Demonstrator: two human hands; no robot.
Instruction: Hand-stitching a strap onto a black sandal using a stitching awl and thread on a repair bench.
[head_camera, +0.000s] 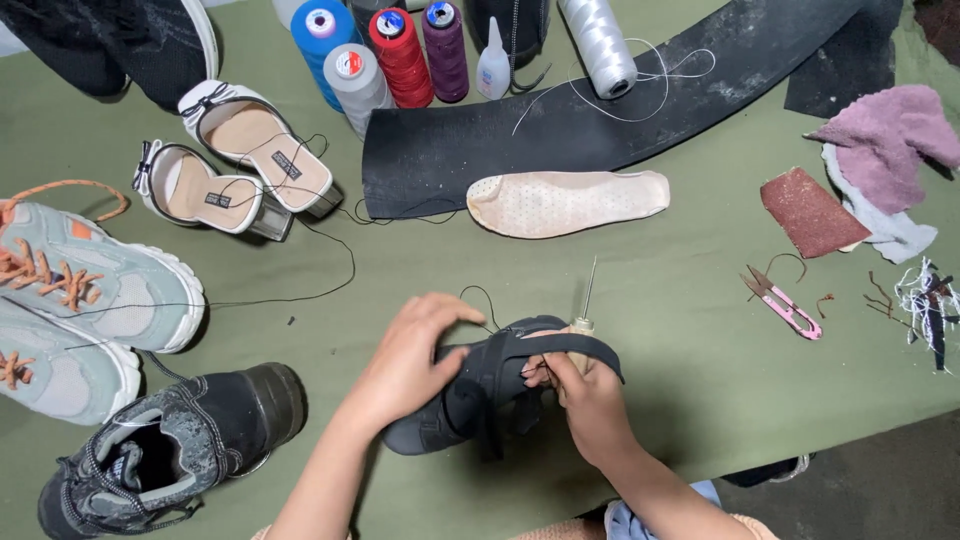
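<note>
My left hand (410, 360) grips the side of a black strapped sandal (480, 395) that lies on the green cloth near the front edge. My right hand (585, 395) is closed on a wooden-handled sewing awl (583, 310), whose thin metal needle points up and away from me. The same hand also pinches the sandal's black strap (560, 345). A thin black thread (320, 290) runs from the sandal leftwards across the cloth towards the white heeled sandals.
A beige insole (565, 203) and a black rubber sheet (600, 120) lie beyond the sandal. Thread spools (400, 55) and a glue bottle (493, 65) stand at the back. White heeled sandals (235, 165), grey sneakers (90, 290) and a black shoe (170, 450) sit left. Pink snips (785, 303), sandpaper (812, 212) and rags (885, 140) lie right.
</note>
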